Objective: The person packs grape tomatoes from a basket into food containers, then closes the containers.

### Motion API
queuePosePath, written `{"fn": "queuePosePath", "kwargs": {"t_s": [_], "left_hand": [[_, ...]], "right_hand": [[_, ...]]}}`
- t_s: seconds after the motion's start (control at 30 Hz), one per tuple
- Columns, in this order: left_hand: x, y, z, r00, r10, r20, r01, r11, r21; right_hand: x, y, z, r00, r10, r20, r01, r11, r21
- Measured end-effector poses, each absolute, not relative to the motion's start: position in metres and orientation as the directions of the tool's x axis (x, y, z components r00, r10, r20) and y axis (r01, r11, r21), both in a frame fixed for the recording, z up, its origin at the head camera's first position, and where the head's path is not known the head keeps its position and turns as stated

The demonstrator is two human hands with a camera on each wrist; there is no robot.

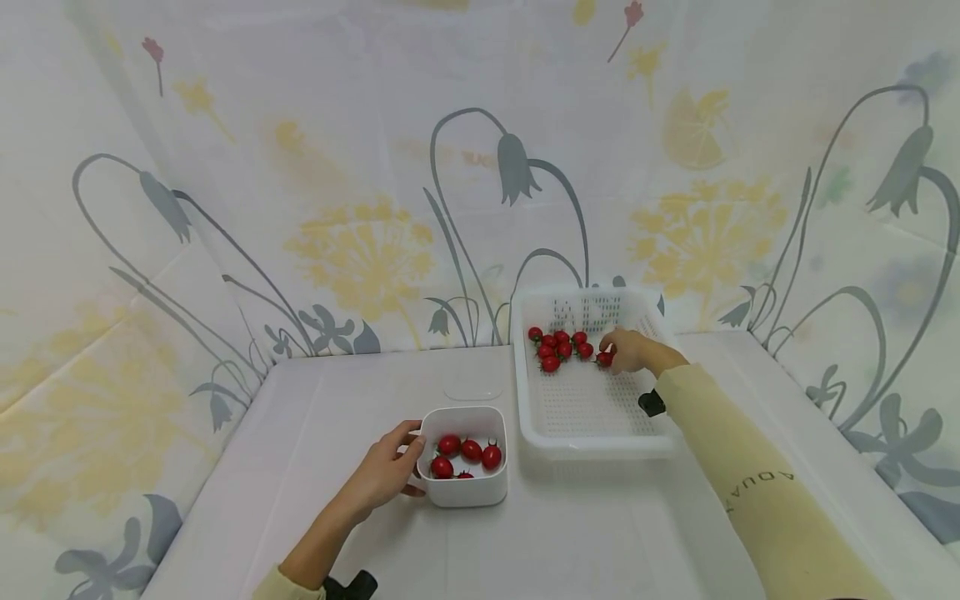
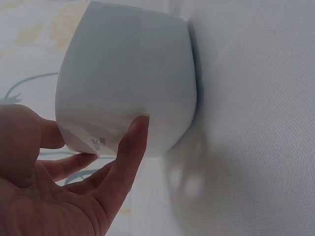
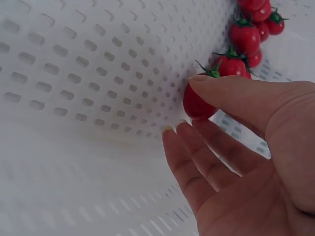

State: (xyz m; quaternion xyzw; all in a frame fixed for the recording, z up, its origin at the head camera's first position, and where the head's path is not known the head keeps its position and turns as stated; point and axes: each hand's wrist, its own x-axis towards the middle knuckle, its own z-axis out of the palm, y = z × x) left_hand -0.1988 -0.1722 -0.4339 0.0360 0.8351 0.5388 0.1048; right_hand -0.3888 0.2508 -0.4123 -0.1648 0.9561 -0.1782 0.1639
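Observation:
In the head view, my left hand (image 1: 386,467) holds a small white square container (image 1: 468,493) at its left side. Its fingers spread along the wall, and the left wrist view shows the fingertips (image 2: 140,125) against the smooth outside. Several red cherry tomatoes (image 1: 471,451) lie inside. My right hand (image 1: 636,351) reaches into a white perforated basket (image 1: 596,448) and pinches a cherry tomato (image 3: 199,101) between thumb and fingers, close over the basket floor. Green stems show on the tomato. More cherry tomatoes (image 3: 244,39) lie clustered just beyond it.
Both containers stand on a white-covered table (image 1: 352,392), the basket farther back and to the right. The basket's raised walls surround the right hand. A patterned cloth backdrop (image 1: 480,225) rises behind the table and along both sides.

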Motion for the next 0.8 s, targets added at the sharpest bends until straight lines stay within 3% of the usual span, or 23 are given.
{"fn": "queuePosePath", "kwargs": {"t_s": [0.57,0.8], "left_hand": [[-0.198,-0.172,-0.434,-0.973,0.181,-0.146,-0.055,0.431,0.901],[-0.198,-0.172,-0.433,-0.974,0.175,-0.144,-0.057,0.425,0.904]], "right_hand": [[-0.384,0.241,-0.416,-0.887,-0.353,-0.297,-0.194,0.869,-0.455],[-0.382,0.233,-0.418,-0.855,-0.393,-0.338,-0.148,0.81,-0.568]]}}
